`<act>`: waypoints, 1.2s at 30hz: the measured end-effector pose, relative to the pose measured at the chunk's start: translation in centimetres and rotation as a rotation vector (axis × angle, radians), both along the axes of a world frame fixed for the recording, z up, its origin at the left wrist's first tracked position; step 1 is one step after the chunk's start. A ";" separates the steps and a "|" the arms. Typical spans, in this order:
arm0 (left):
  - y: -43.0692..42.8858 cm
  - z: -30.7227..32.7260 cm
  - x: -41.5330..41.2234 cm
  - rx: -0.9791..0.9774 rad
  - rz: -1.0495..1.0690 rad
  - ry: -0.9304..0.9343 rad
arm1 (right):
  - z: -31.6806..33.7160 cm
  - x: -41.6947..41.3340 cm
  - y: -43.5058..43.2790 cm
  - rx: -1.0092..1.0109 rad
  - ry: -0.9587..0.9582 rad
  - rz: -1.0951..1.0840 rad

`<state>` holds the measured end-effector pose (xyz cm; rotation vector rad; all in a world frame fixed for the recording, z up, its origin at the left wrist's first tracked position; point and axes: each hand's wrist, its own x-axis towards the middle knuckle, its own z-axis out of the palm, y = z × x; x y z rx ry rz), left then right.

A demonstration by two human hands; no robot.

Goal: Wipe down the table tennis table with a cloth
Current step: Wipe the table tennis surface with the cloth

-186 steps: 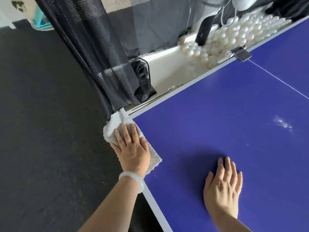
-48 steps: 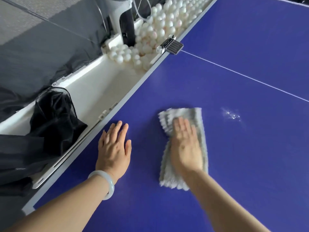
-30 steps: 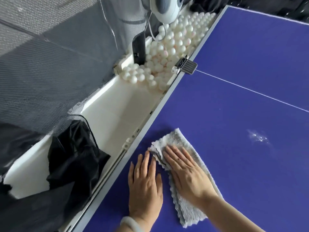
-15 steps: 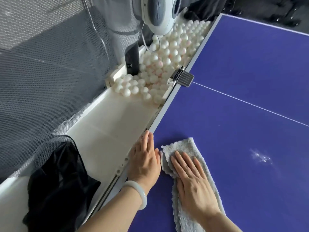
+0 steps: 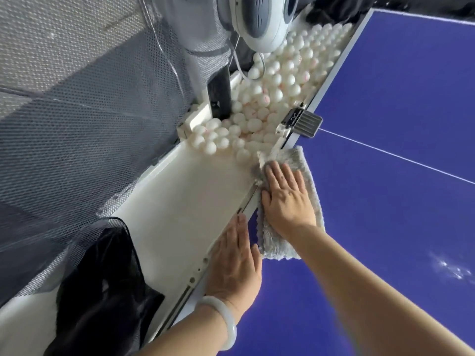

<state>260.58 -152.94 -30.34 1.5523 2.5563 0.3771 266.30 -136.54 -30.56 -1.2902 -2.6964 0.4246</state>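
A grey fluffy cloth (image 5: 307, 176) lies on the blue table tennis table (image 5: 385, 98), right at its white left edge. My right hand (image 5: 285, 199) presses flat on the cloth with straight fingers. My left hand (image 5: 235, 263), a pale bangle on its wrist, rests flat on the table's edge just behind the cloth. A whitish smear (image 5: 451, 268) marks the surface at the lower right.
Beside the table runs a white ball tray (image 5: 180, 214) holding several white balls (image 5: 270, 96). A clamp (image 5: 300, 122) grips the table edge ahead of the cloth. A ball machine head (image 5: 259, 21) hangs above. Grey netting (image 5: 77, 111) and black fabric (image 5: 108, 291) stand left.
My right hand has pushed the cloth forward along the table's edge toward the clamp. My left hand has stayed flat on the edge, trailing behind.
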 end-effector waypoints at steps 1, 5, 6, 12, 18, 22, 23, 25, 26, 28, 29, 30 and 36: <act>0.0 -0.1 -0.1 0.003 -0.006 -0.011 | -0.1 0.6 -1.7 0.019 0.008 0.072; 0.4 -0.4 -0.2 -0.024 0.007 0.014 | -0.2 3.6 -2.7 0.018 0.012 0.362; 0.4 -0.4 -0.2 -0.037 0.009 0.032 | -0.1 3.6 -1.3 0.026 0.003 0.363; 0.2 -0.5 -0.4 -0.126 -0.020 0.000 | -0.6 1.1 6.9 0.064 -0.053 0.025; 0.3 -0.3 -0.2 -0.116 0.005 -0.036 | -0.1 0.1 4.5 -0.023 0.047 -0.183; 0.3 -0.5 -0.2 -0.129 -0.014 -0.036 | -0.5 3.2 -0.6 0.029 0.041 0.075; 0.4 -0.5 -0.3 -0.127 -0.009 -0.038 | -0.4 4.2 0.5 0.049 0.021 0.149; 0.3 -0.6 -0.3 -0.115 0.010 -0.049 | -0.2 5.8 4.4 0.087 -0.022 0.115; 0.3 -0.6 -0.2 -0.107 0.017 -0.044 | -0.2 6.6 6.6 0.090 -0.036 -0.010; 0.3 -0.5 -0.1 -0.086 0.023 -0.023 | 0.0 8.1 10.0 0.043 -0.031 -0.314; 0.3 -0.6 -0.1 -0.080 0.023 -0.020 | 0.1 8.4 10.6 0.019 -0.024 -0.411; 0.3 -0.7 -0.1 -0.081 0.024 -0.022 | 0.1 8.2 10.2 0.008 -0.007 -0.465; 0.3 -0.4 0.0 -0.087 0.027 -0.017 | -0.2 9.8 2.2 0.046 0.041 -0.144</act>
